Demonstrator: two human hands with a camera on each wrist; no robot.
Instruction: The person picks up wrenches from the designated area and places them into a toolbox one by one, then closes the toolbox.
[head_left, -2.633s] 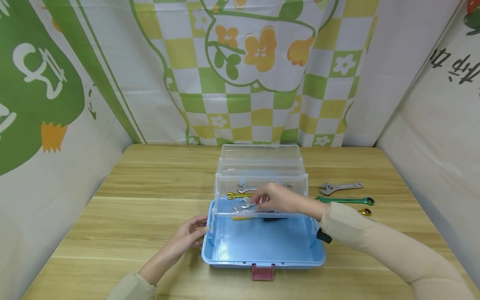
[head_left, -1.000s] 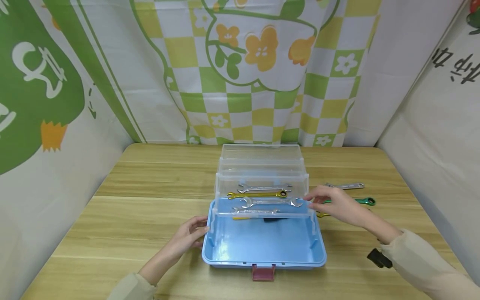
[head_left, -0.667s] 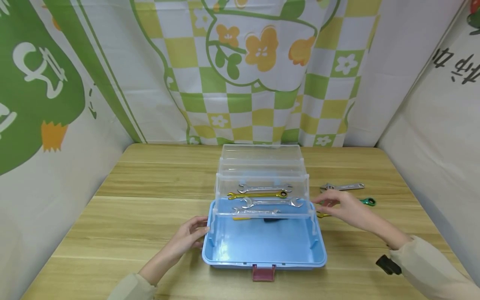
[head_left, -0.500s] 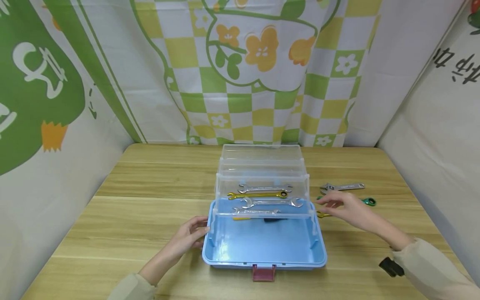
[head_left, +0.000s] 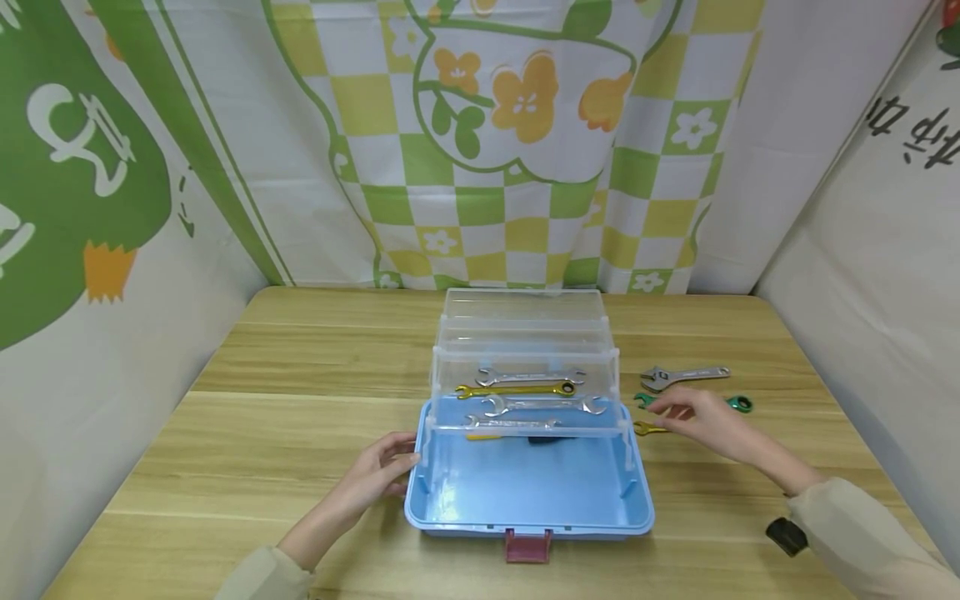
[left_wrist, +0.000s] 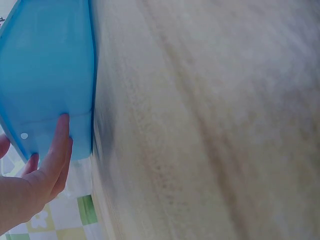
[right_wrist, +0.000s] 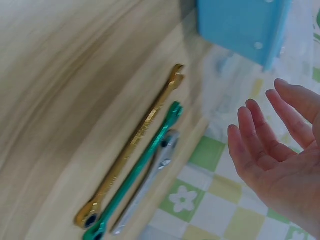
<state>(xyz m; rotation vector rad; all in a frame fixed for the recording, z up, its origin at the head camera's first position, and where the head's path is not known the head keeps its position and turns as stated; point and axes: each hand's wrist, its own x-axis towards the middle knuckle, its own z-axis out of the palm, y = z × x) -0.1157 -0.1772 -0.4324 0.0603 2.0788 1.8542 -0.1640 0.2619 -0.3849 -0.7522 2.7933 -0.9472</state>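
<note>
A blue toolbox (head_left: 528, 492) is set open on a wooden tabletop (head_left: 315, 400), with clear trays (head_left: 528, 335) raised in steps over its rear half. Four wrenches are seen lying roughly crosswise in the front trays: three silver ones and one yellow wrench (head_left: 517, 390).

To the right of the box, three more wrenches are laid out on the tabletop, side by side and apart from one another: a silver adjustable wrench (head_left: 690, 374) farthest back, a green wrench (right_wrist: 141, 167) in the middle, and a gold wrench (right_wrist: 134, 145) nearest.

The box's left wall is touched by the left hand (head_left: 378, 467), its fingers (left_wrist: 59, 137) extended along the outside. The right hand (head_left: 705, 414) is held over the green and gold wrenches; its fingers (right_wrist: 250, 132) are loosely bent, moderately parted and empty, and no contact with a wrench is shown in the right wrist view.

For a sure pick-up, a single wrench is probably best pinched at mid-shaft, where the weight should balance, with its neighbours left undisturbed. The box is best kept braced by the left hand, and any wrench should be raised clear of the tray edges and kept level.
</note>
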